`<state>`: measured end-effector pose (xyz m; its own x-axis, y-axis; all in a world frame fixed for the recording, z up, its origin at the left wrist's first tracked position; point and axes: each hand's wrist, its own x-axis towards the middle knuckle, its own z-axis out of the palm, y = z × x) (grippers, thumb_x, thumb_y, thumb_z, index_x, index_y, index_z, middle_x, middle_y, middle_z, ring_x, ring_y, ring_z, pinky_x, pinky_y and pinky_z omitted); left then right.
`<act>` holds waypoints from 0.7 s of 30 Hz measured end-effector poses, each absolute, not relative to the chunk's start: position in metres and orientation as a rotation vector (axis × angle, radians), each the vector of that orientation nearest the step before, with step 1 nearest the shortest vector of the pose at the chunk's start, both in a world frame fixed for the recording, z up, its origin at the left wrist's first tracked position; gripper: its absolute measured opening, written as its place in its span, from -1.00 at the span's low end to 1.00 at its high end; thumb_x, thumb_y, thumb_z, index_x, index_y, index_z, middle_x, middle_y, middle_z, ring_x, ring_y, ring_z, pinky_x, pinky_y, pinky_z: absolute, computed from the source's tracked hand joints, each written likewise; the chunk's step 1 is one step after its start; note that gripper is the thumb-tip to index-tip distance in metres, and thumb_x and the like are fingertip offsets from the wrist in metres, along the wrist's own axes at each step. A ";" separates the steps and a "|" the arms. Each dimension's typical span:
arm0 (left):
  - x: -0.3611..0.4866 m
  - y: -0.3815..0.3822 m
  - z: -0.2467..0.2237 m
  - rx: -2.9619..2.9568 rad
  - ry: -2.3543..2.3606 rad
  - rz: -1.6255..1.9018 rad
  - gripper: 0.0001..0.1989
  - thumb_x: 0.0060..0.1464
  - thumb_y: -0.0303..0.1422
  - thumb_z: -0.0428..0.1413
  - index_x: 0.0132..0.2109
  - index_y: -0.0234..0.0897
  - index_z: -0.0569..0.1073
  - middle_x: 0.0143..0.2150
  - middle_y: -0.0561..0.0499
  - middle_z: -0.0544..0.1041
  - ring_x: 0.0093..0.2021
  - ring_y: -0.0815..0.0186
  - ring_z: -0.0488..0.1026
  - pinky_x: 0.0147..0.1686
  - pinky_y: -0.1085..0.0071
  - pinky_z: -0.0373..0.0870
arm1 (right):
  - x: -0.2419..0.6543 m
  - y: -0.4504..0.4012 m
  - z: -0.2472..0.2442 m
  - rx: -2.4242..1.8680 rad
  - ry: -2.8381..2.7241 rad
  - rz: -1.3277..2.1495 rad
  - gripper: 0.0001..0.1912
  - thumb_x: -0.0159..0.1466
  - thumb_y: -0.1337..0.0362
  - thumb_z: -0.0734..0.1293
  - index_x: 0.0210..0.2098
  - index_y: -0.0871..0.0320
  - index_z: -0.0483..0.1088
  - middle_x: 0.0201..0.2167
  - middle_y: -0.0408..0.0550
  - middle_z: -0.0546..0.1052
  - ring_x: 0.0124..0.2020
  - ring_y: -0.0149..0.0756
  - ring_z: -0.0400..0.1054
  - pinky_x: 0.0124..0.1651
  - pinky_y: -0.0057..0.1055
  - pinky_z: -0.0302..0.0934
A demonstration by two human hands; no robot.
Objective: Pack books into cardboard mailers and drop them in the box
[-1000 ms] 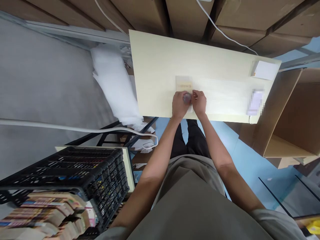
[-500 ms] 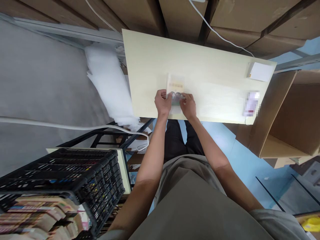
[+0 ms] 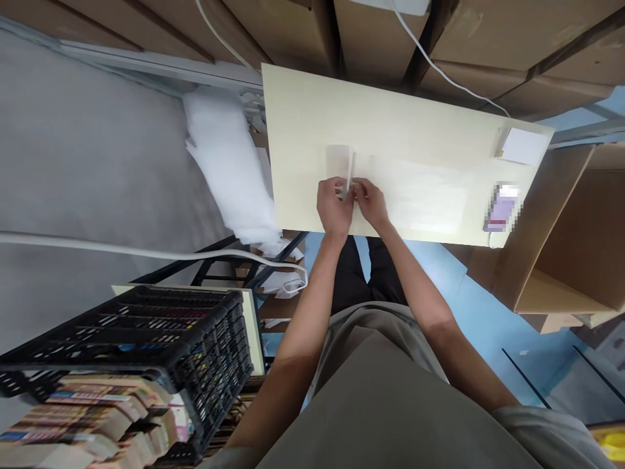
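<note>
A small book point(image 3: 350, 166) stands nearly edge-on above the pale tabletop point(image 3: 303, 117), with a translucent sheet or page spread to its left. My left hand point(image 3: 336, 202) has its fingers curled round the lower left part of the book. From the right, my right hand point(image 3: 370, 200) pinches the book's lower edge between bent fingers. The two hands almost touch. Fine detail between the fingertips is blurred.
At the table's right end lie a white box point(image 3: 523, 146) and a pixelated purple item point(image 3: 502, 208). White wrapping material point(image 3: 227, 156) hangs left. A black crate point(image 3: 209, 358) and books point(image 3: 92, 417) are lower left, an open carton point(image 3: 551, 228) right.
The book, which lay with its printed cover facing up, is now turned edge-on. Both hands have closed in nearer each other. The whole view has shifted slightly, moving the scene to the right.
</note>
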<state>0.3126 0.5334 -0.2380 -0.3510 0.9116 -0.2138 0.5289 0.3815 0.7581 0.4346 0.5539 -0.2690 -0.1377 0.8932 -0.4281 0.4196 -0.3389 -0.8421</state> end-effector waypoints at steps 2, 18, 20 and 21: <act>0.323 0.534 -0.249 1.258 1.966 0.746 -0.75 0.28 -0.49 0.32 0.04 -0.12 0.54 0.06 -0.09 0.58 0.02 0.13 0.61 0.15 0.16 0.57 | 0.447 0.553 -0.263 -1.797 -1.455 1.372 -0.64 0.65 0.08 0.22 0.26 0.03 0.51 0.08 0.07 0.72 -0.01 -0.15 0.68 0.16 -0.14 0.59; 0.276 0.552 -0.284 1.017 2.079 0.624 -0.87 0.29 -0.47 0.19 -0.04 -0.23 0.56 -0.06 -0.12 0.54 0.01 0.11 0.58 0.26 0.10 0.52 | 0.443 0.540 -0.282 -1.965 -1.710 1.220 -0.77 0.53 0.39 0.27 0.14 0.11 0.43 0.08 0.15 0.54 0.11 -0.07 0.49 0.30 -0.03 0.44; 0.273 0.554 -0.284 1.008 2.061 0.624 -0.87 0.26 -0.49 0.18 -0.07 -0.22 0.55 -0.10 -0.09 0.54 -0.01 0.14 0.58 0.22 0.14 0.53 | 0.443 0.541 -0.281 -1.972 -1.742 1.207 -0.80 0.53 0.38 0.28 0.10 0.09 0.42 0.07 0.14 0.53 0.13 -0.05 0.46 0.30 0.00 0.42; 0.272 0.554 -0.284 1.000 2.046 0.637 -0.85 0.24 -0.50 0.18 -0.07 -0.21 0.54 -0.10 -0.09 0.55 -0.01 0.15 0.58 0.20 0.16 0.54 | 0.443 0.541 -0.280 -1.979 -1.753 1.195 -0.82 0.53 0.37 0.29 0.09 0.09 0.42 0.08 0.13 0.52 0.14 -0.03 0.45 0.30 0.02 0.42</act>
<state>0.2718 0.5545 -0.2836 -0.4066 0.8158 -0.4113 0.4382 0.5692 0.6957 0.4427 0.5409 -0.2802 -0.0543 0.9105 -0.4098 0.7146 -0.2513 -0.6529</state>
